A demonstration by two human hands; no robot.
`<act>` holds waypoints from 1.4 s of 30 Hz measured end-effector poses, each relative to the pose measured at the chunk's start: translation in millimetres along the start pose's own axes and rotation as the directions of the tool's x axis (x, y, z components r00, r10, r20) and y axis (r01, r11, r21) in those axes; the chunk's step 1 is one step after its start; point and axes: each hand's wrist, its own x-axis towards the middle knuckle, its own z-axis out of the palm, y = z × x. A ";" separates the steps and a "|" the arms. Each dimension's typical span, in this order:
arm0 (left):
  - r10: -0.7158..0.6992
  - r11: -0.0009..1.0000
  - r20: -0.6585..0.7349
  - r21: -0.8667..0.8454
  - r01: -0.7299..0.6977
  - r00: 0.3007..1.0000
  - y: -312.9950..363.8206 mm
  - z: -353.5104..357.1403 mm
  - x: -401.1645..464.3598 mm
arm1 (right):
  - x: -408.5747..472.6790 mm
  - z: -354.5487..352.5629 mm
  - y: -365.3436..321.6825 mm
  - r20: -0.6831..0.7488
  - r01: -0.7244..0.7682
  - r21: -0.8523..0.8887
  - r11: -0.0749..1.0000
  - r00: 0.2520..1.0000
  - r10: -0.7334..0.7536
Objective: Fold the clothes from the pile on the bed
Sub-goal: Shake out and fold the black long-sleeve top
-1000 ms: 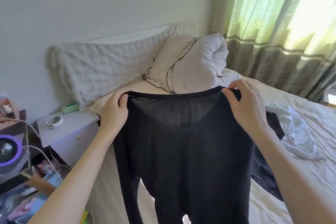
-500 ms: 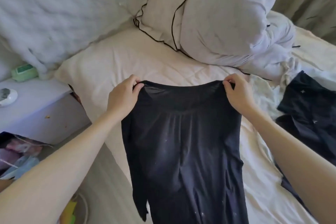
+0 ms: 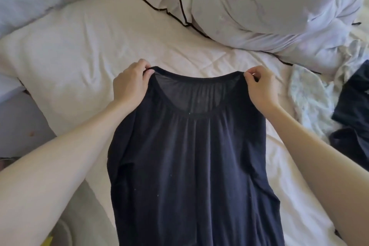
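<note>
Two hands held a dark top (image 3: 189,166) mid-frame over the bed (image 3: 89,46): left hand (image 3: 129,84) and right hand (image 3: 261,86) each pinched a shoulder. More dark clothes (image 3: 355,106) lay at right.

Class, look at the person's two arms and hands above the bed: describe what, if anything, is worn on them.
Both forearms are bare along all that shows; no sleeve, cuff or glove is visible. The left hand and right hand show no ring, watch or bracelet in this view. The fingernails look short and plain.
</note>
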 end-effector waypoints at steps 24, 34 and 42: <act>-0.431 0.858 0.167 -0.228 0.460 0.887 -134.6 20.6 -118.9 | -210.1 149.3 49.4 0.534 0.394 -0.476 0.786 0.840 -0.098; -0.343 0.928 0.192 0.223 0.299 0.920 -146.4 0.9 -129.4 | -236.4 154.7 32.2 0.490 0.345 -0.425 0.837 0.865 -0.107; -0.548 0.630 0.516 -0.264 0.730 0.659 -80.5 25.8 -275.4 | -325.7 111.8 63.1 0.401 0.129 -0.474 0.871 0.912 0.083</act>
